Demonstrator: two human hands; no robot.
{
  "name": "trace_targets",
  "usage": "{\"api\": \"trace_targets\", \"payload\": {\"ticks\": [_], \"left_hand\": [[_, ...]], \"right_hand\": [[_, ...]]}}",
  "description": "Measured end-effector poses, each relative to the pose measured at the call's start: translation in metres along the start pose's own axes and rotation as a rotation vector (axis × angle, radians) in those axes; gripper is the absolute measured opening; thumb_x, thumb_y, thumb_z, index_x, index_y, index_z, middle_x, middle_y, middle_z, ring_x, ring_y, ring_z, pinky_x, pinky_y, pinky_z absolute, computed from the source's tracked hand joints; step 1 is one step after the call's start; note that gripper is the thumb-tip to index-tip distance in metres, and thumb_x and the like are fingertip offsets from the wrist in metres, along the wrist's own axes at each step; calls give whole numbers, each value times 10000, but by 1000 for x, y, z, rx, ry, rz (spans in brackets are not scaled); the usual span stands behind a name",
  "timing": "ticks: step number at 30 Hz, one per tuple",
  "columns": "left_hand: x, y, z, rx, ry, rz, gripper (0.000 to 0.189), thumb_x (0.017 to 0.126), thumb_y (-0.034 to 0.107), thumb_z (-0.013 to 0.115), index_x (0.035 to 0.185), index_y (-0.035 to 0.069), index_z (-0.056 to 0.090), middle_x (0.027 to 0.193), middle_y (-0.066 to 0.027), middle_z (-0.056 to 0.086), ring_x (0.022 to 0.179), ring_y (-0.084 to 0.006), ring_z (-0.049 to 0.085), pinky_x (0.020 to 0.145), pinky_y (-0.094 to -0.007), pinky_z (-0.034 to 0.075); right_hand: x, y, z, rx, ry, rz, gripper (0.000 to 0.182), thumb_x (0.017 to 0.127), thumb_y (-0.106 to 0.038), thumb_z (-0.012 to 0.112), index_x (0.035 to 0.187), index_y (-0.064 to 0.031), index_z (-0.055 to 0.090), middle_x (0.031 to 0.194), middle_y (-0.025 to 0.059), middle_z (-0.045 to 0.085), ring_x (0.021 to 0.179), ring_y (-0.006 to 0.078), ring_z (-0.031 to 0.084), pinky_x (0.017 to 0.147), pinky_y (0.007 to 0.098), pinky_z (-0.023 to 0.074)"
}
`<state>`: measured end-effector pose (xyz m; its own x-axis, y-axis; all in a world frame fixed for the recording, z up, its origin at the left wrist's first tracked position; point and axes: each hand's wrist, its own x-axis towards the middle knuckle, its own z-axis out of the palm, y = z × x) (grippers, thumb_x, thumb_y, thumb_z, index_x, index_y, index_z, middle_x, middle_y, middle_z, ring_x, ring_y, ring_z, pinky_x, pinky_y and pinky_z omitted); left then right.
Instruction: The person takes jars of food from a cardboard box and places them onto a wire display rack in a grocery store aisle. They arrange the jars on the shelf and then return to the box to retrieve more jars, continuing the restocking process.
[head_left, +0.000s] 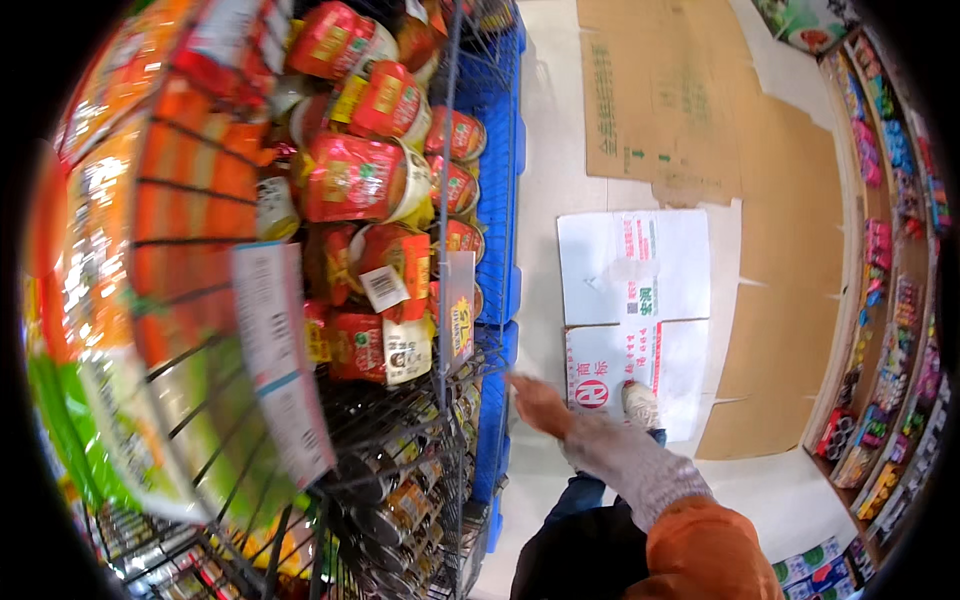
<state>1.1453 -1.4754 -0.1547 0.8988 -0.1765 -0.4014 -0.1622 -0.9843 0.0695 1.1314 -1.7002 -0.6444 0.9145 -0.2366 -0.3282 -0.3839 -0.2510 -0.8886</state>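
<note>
My right hand (538, 407), blurred, reaches left from an orange sleeve with a grey knitted cuff. It is beside the front of a black wire display basket (444, 405), over a blue plastic base (487, 457). I cannot tell whether the fingers touch the wire, and no held thing shows. Farther up the basket, red-labelled tubs of packaged food (356, 180) lie stacked. A yellow price card (460, 319) hangs at the front wire. Lower down stand several dark-lidded jars (401, 517). My left hand is out of view.
Bags in orange and green packaging (97, 427) fill the far left, behind a blurred price strip (281, 360). Flattened cardboard (787, 277) and a white printed carton sheet (637, 277) cover the floor. My shoe (641, 405) is on the sheet. Stocked shelves (874, 322) line the right.
</note>
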Motion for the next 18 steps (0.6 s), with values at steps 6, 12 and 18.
{"api": "trace_targets", "payload": {"ticks": [6,12,18], "left_hand": [[18,-3,2,199,54,392,672,896,187,685,1401,4,281,1246,-221,576,1137,-378,576,980,-406,457],[15,14,0,-99,251,378,408,839,162,715,1194,19,573,1015,-178,628,904,-392,628,789,-462,519],[-13,17,2,-140,438,273,629,791,210,742,1343,43,489,1175,-175,579,1035,-349,590,887,-423,505]], "right_hand": [[-228,-28,-24,2,-358,81,222,903,-195,551,1094,-106,621,972,187,683,898,413,651,762,513,517],[-341,-106,-95,-105,-756,-12,288,945,-231,544,1201,-120,619,1015,96,724,938,314,686,802,424,541],[-364,-109,-136,-385,-1129,-137,348,939,-330,518,1204,-126,611,1050,187,692,985,386,654,853,478,510]]}}
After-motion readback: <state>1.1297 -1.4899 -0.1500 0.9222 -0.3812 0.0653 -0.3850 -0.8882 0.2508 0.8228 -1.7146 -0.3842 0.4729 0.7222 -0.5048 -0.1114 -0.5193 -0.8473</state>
